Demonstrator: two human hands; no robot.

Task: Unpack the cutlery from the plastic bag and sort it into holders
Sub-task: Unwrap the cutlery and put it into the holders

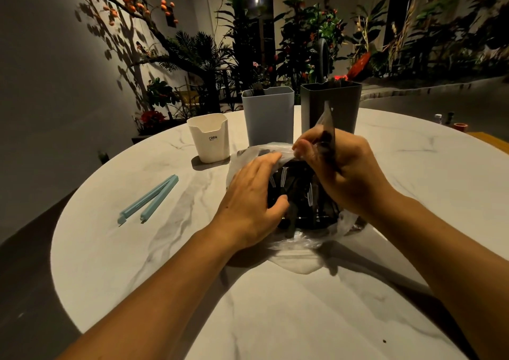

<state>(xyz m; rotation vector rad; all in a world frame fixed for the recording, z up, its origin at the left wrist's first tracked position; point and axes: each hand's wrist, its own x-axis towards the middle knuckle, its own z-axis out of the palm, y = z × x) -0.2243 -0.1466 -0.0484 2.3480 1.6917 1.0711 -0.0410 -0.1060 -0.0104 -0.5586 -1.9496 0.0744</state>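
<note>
The cutlery, a dark tangle of black pieces, lay almost wholly inside the clear plastic bag at the middle of the round marble table, so the sorting looked barely begun. Beyond the bag stood three holders: a white holder, a blue-grey holder and a dark grey holder; something dark showed above the rims of the two taller ones, though what it was could not be told. An opened blue sealing clip lay well apart to the left, which suggested the bag was already unsealed. The left hand rested on the bag, fingers curved over it and thumb pressing the dark bundle. The right hand was closed round a black piece and a fold of plastic, raised over the bag's mouth.
</note>
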